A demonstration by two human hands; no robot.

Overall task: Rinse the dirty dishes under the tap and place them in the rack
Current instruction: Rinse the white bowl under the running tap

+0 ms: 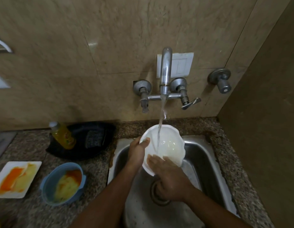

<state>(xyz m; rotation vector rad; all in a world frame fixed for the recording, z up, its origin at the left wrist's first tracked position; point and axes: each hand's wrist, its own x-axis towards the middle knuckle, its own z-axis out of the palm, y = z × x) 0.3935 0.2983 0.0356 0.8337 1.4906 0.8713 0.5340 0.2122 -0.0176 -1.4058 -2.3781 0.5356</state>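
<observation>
The left hand (137,151) curls its fingers behind the rim of a white bowl (166,145), thumb hooked over the edge, gripping it. The right hand (169,176) lays straight, relaxed fingers flat against the bowl's lower inside wall. The left fingers are hidden behind the bowl, and both forearms are cut off at the bottom edge. The bowl is held above the steel sink (207,162), tilted so its opening faces up and toward the person, and is roughly round with a scalloped rim. Water from the tap (166,71) falls into it. On the speckled granite counter (97,170) to the left sit a blue bowl (47,183) and a white square plate (5,171), both smeared orange and yellow, and a yellow bottle (63,134) standing in a dark tray (97,129). Beige tiles cover the wall.
</observation>
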